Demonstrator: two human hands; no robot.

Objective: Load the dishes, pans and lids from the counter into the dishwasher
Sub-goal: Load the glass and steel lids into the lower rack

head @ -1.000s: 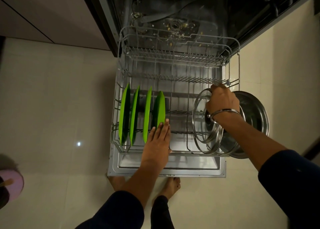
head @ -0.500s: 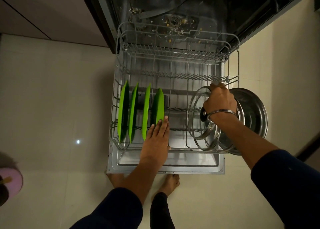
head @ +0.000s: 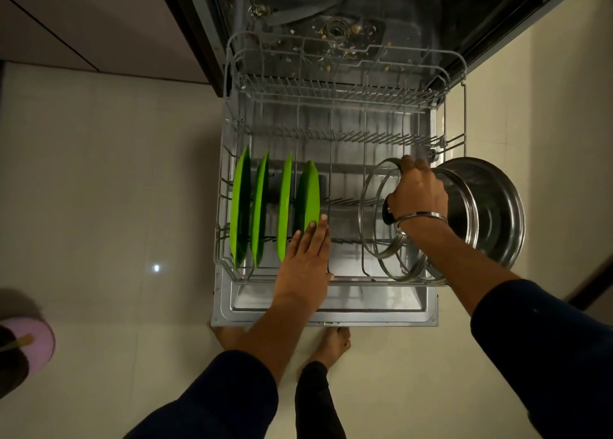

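Lower rack (head: 341,140) pulled out over the open dishwasher door (head: 325,309), viewed from above

Left hand (head: 306,266): fingers straight and together, laid flat, fingertips (head: 322,221) touching the lower edge of the nearest green plate (head: 308,196). Nothing gripped. Palm sits over the front rail of the rack

Left of that hand: three more green plates (head: 260,206) standing on edge in the tines, all four in one row, roughly parallel, slightly apart from each other

Right hand (head: 416,195): fingers curled over the top rim of a glass lid (head: 373,220), gripping it. Lid stands upright on edge in the right part of the rack, steel rim visible, dark knob partly hidden under the wrist. Steel bangle (head: 421,216) on that wrist

Directly behind/right of the right hand: a second glass lid (head: 469,206) with steel rim, also on edge, close against the first; can't tell if they touch. Further right of it a steel lid (head: 494,206), upright, leaning at the rack's right wall, its outer part sticking past the rack edge

Between the two hands: bare tines and rack floor

Below the hands: dark sleeves, two bare feet (head: 333,342) on the tile floor at the door's front edge. Far left of the left hand, at the frame edge, a pink object (head: 31,342), can't identify
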